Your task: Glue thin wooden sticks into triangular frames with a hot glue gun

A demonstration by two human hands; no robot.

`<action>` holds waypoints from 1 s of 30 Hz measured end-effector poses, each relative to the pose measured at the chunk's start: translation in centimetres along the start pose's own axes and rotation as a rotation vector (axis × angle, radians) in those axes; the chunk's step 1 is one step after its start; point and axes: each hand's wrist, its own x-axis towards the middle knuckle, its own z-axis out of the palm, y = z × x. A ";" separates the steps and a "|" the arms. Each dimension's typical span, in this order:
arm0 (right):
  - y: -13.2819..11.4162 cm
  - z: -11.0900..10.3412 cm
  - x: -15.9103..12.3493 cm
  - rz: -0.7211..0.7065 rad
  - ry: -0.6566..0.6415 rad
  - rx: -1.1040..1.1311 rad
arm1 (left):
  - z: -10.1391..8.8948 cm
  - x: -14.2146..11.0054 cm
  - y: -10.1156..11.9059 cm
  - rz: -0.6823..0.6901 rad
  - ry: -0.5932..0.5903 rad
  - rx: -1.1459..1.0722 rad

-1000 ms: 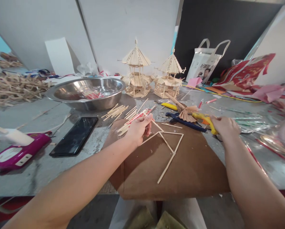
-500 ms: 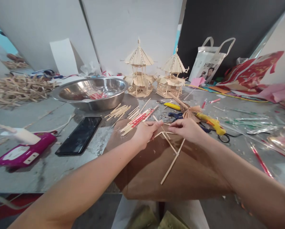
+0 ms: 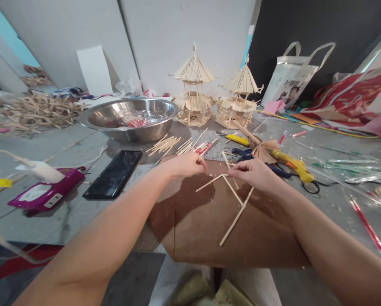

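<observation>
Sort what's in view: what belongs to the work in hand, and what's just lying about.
Likely part of the work:
arranged sticks by the right hand
brown board beneath
loose stick pile

Seemingly just lying about:
black phone
steel basin
white bag

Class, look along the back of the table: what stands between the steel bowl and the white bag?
The left tower and the right tower stand between the bowl and the bag, as the head view shows.
</observation>
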 end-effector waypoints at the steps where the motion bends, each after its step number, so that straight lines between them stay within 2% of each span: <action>1: 0.0 0.1 -0.2 -0.025 -0.055 -0.018 | -0.2 0.1 -0.2 0.000 -0.016 0.080; 5: -0.4 0.7 -0.7 -0.150 -0.245 -0.136 | 0.2 0.3 -0.6 -0.045 -0.164 0.163; 9: -1.0 1.2 -1.0 -0.278 -0.273 -0.328 | 0.9 0.5 -0.8 -0.028 -0.258 0.138; 18: -1.8 1.9 -1.4 -0.403 -0.233 -0.605 | 1.4 0.9 -1.0 -0.028 -0.275 0.039; 30: -1.9 2.4 -1.5 -0.452 -0.260 -0.630 | 2.0 1.1 -1.0 0.009 -0.249 -0.062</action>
